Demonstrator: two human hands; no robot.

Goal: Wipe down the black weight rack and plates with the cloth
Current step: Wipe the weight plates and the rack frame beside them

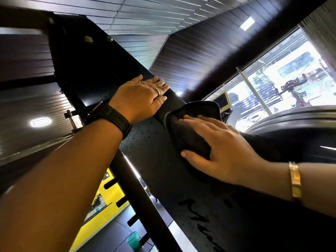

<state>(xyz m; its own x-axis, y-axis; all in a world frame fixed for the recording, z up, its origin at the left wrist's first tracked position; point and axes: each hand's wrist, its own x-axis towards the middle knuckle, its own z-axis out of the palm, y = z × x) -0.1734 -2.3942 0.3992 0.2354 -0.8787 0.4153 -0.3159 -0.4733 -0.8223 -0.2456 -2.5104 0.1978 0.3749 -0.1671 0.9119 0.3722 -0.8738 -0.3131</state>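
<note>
Two hands on the black rack (154,160), both flat. Your left hand (141,95) lies on the rack's upper edge, fingers straight and close together, ring (158,91) on one finger, black watch band (114,119) at the wrist. Your right hand (218,148) is lower on the same face, fingers spread, palm pressing the dark cloth (187,135) against the rack w/ the thumb lying along the cloth's lower edge; gold bracelet (295,180) on that wrist.

Writing: glossy dark lettering (196,210) low on the rack face, below the right hand; can't be read.

Surface: matte black, dotted w/ small water drops between the hands.

A black weight plate (291,128) sits just right of the rack, behind your right hand. Short black pegs (110,183) stick out on the rack's left side.

Room: dark slatted ceiling (145,15) above the rack w/ a rectangular light (246,23). Bright window (272,79) to the rack's right. Yellow wall (109,188) and a teal mesh bin (133,239) low on the rack's left.
</note>
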